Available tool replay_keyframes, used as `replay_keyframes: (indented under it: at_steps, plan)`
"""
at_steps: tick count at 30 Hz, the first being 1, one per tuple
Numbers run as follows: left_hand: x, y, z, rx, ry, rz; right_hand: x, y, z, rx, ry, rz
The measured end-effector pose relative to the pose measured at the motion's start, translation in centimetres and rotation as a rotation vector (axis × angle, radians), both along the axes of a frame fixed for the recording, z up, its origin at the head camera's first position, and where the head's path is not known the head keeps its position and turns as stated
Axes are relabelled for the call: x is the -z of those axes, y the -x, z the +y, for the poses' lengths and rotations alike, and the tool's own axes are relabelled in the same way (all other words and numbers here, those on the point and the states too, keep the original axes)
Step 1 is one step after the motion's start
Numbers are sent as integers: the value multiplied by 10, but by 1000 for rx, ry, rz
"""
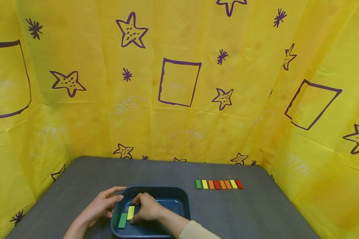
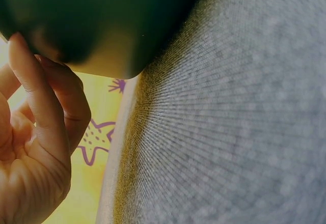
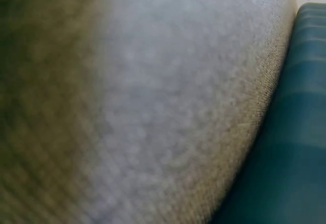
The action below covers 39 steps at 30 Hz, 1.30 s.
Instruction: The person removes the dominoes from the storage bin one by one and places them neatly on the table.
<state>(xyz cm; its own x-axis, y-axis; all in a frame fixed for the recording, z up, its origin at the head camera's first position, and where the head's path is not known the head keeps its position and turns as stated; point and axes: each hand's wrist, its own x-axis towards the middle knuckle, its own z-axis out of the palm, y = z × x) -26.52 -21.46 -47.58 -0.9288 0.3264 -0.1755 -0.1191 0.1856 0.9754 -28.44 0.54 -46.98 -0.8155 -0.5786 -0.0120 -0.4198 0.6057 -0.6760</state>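
A dark blue tray stands at the near edge of the table. My left hand is at its far left corner, with fingertips against the outer wall; the left wrist view shows relaxed fingers touching the tray's underside edge. Inside the tray, my right hand has fingers and thumb curled about the two ends of a yellow block. Just left of that lies a green block, set a little nearer to me. The right wrist view shows no fingers, only the tray's wall.
Several green, yellow, orange and red blocks lie in a row on the dark grey table, right of the tray. A yellow cloth with purple stars and squares hangs behind and at both sides.
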Motion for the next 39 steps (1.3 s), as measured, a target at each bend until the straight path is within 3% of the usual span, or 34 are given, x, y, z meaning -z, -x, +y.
replay_keyframes:
  at_steps: [9, 22, 26, 34, 39]
  plan:
    - [0, 0, 1, 2, 2, -6, 3, -1, 0, 11, -44, 18]
    - [-1, 1, 2, 4, -3, -5, 0, 1, 3, -43, -84, 105]
    - [-1, -1, 2, 4, -6, -8, -2, 3, 5, -14, -6, 16]
    - [-1, 0, 1, -8, 6, -17, -8, 1, 7, 84, 227, -246]
    - [0, 0, 0, 2, -6, -6, -13, -2, 7, 95, 294, -304]
